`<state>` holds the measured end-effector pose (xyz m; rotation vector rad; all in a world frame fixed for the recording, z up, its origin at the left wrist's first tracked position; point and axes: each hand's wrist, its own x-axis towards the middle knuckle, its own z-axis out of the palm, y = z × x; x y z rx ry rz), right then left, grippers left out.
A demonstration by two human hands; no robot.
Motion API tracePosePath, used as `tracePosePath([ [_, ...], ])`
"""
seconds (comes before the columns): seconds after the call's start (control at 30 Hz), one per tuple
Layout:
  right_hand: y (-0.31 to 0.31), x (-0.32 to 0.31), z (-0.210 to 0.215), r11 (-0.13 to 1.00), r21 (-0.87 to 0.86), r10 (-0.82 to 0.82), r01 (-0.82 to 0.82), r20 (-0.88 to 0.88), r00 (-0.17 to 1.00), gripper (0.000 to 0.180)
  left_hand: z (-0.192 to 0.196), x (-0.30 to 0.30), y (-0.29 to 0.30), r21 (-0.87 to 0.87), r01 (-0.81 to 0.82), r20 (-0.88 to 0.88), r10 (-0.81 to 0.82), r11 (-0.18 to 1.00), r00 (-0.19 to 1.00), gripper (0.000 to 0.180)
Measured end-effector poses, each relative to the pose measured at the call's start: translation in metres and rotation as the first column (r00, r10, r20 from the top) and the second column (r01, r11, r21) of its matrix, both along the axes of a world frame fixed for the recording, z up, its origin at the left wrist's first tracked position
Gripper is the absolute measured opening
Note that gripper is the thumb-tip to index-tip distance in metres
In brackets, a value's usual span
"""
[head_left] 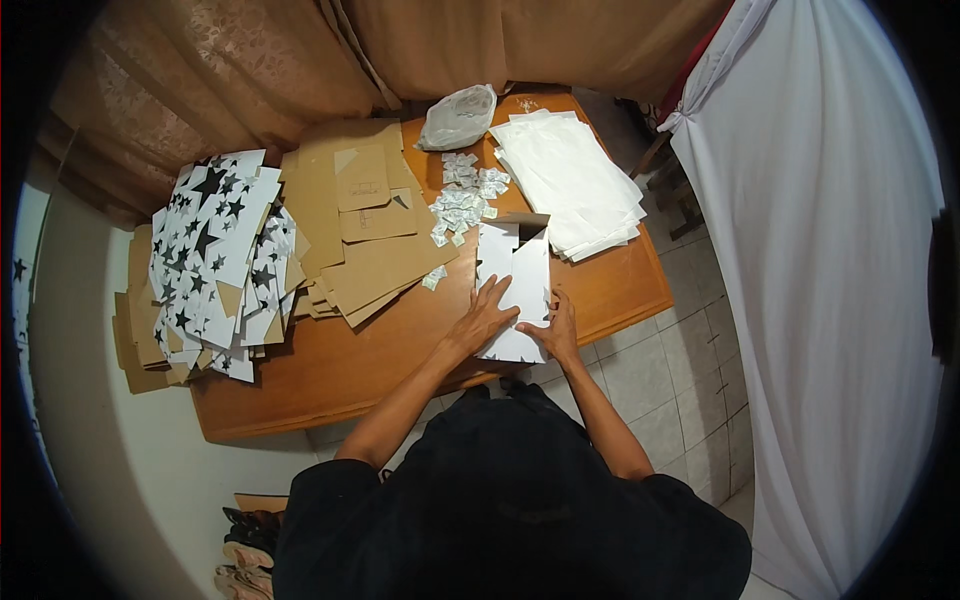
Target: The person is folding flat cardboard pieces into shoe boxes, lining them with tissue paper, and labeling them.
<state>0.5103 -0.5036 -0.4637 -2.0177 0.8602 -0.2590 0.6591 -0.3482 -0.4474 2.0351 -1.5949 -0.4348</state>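
2 bare hands press on a white sheet of card (pixel 515 290) that lies flat at the near edge of the wooden table (pixel 610 285). The left hand (pixel 487 315) rests palm down with fingers spread wide over the sheet's left part, holding nothing. The right hand (pixel 558 328) sits just beside it, fingers bent over the sheet's near right edge; whether it pinches the card or only presses it cannot be told. Beyond the fingertips, the sheet's far end shows a dark notch and a brown folded flap. Just past that end lies a heap of small white packets (pixel 462 200), with a clear plastic bag (pixel 458 117) farther on. To the right of the hands and beyond them spreads a stack of plain white sheets (pixel 570 180). To the left of the left hand lie brown cardboard pieces (pixel 365 235), and well apart, farther left, a pile of white cards printed with black stars (pixel 215 260)
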Motion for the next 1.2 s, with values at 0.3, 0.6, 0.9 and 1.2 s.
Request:
tracePosePath([
  [0.3, 0.001, -0.001, 0.005, 0.993, -0.108, 0.045, -0.043, 0.022, 0.999, 0.119, -0.004, -0.008, -0.005, -0.056, -0.078, -0.005, 0.078, 0.995, 0.997, 0.032],
  [0.6, -0.007, 0.018, 0.046, 0.972, -0.215, 0.085, -0.097, -0.064, 0.994, 0.105, 0.034, 0.026, -0.026, 0.153, -0.122, 0.251, 0.081, 0.981, 0.965, 0.118],
  [0.9, -0.063, 0.121, 0.116, 0.625, -0.774, 0.223, -0.104, 0.049, 0.974, 0.065, 0.035, 0.037, -0.04, 0.152, -0.017, 0.161, -0.008, 0.988, 0.987, 0.093],
  [1.2, -0.081, 0.109, 0.062, 0.616, -0.686, 0.463, -0.387, -0.082, 0.882, 0.045, 0.014, 0.051, -0.04, -0.08, -0.031, 0.131, 0.041, 0.996, 0.991, 0.041],
])
